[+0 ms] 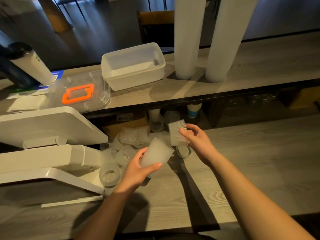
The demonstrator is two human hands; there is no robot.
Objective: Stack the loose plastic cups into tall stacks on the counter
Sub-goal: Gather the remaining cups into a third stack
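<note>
Two cups are in my hands. My left hand (pixel 138 168) wraps around one cup (pixel 155 155), its open end facing the other. My right hand (pixel 195 137) pinches a second cup (pixel 178 133) just beside it, I think so they can slide together. More loose cups (pixel 126 146) lie underneath. Tall stacks (pixel 188 38) stand on the shelf (pixel 259 66) behind.

Counter clutter beyond and left of the grip

A white rectangular plastic tub (pixel 133 66) sits on the raised wooden shelf (pixel 259 66) beyond the grip; left of it lies a clear plastic lid with an orange seal (pixel 78 93), then a white cylindrical bottle with a black cap (pixel 27 61). A white point-of-sale terminal (pixel 43 146) stands left of the grip.
</note>
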